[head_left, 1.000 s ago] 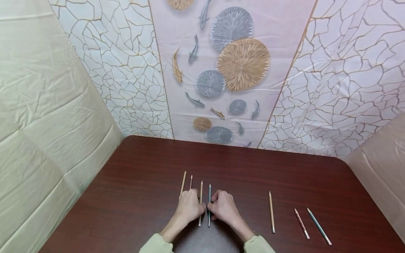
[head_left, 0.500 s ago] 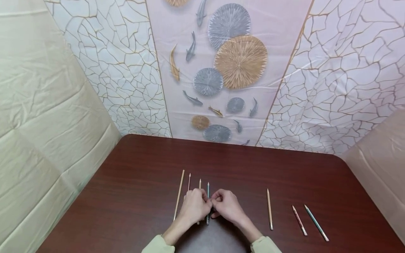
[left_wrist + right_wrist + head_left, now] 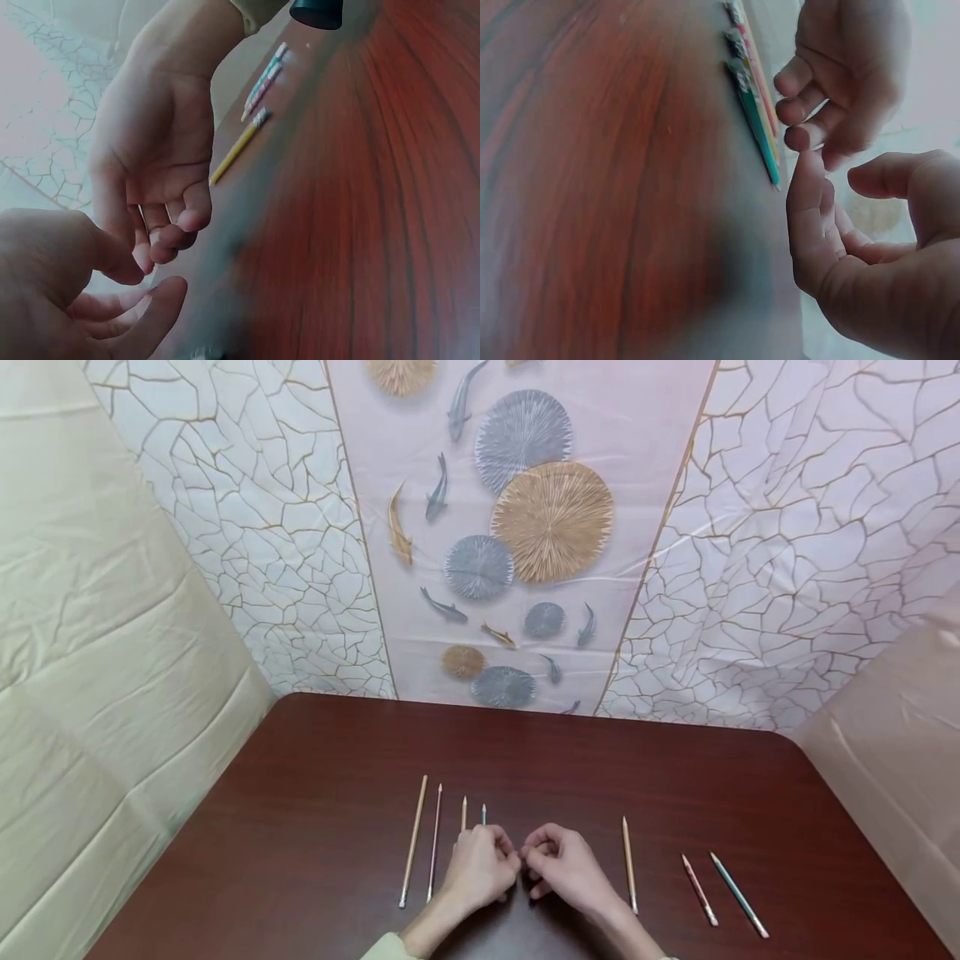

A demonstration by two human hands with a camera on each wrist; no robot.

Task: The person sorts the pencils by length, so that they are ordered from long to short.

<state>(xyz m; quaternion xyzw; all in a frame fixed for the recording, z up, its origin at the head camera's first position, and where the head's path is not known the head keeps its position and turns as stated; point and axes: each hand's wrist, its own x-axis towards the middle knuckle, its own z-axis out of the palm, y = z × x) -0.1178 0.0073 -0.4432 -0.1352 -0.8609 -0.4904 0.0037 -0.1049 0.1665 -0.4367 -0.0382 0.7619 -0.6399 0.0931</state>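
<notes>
With both the left hand [image 3: 480,867] and right hand [image 3: 564,864] loosely curled and empty above the dark red wooden table [image 3: 300,827], the thin teal pencil [image 3: 483,814] at the left hand's 12 o'clock is best nudged gently, parallel with its neighbours.

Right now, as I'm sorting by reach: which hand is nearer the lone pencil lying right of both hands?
Right. The right hand lies just beside the pencil; the left hand sits farther left.

head: high, forward-down over table [image 3: 300,827] | wrists: close, low, facing inward; share pencils
</notes>
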